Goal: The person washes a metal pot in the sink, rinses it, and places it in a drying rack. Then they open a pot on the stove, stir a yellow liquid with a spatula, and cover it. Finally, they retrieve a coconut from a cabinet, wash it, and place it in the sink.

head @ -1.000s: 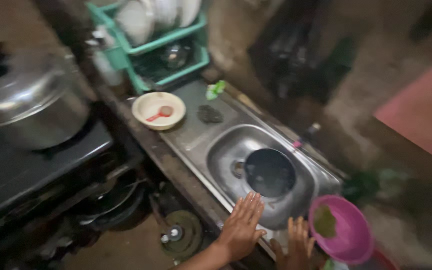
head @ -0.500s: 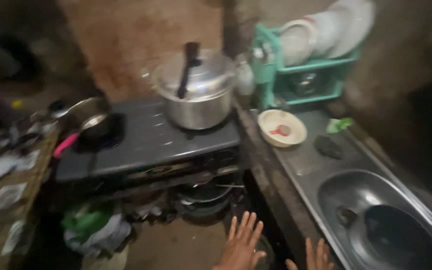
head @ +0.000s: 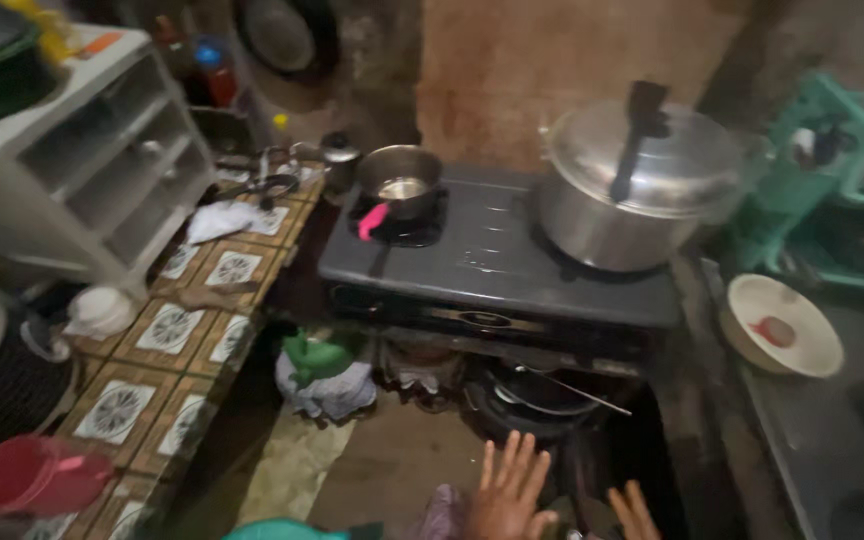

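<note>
left hand: fingers spread, empty, below stove | right hand: fingers open, empty | small pan, lidded pot on stove, both untouched

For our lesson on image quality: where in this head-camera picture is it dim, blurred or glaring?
Head view: dim overall; the large lidded pot shows soft glare on its lid; the white shelf unit and green rack at the edges are smeared; both hands, left hand, right hand, are cut off and slightly blurred.

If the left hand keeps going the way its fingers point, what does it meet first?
Probably the dark pans stacked on the shelf under the stove; the left hand points up-frame toward them, though depth is unclear.
</note>
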